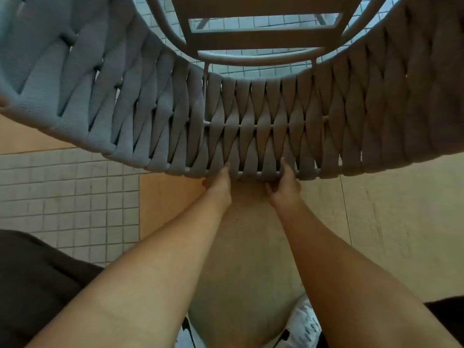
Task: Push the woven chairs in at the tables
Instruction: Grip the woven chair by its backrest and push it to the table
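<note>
A grey woven chair (155, 104) fills the upper half of the view, seen from above and behind. Its curved backrest of crossed fabric straps sweeps from left to right. Its slatted seat frame (253, 38) shows at the top centre over the tiled floor. My left hand (219, 183) grips the top rail of the backrest near its middle, fingers curled under the rail. My right hand (285, 184) grips the same rail a little to the right, thumb up against the straps. Both forearms reach forward from the bottom of the frame. No table is in view.
Small white floor tiles (70, 194) lie at the left, with tan floor panels (389, 222) at the right and under my arms. My white shoe (305, 322) shows at the bottom, and dark clothing sits at the lower left and right corners.
</note>
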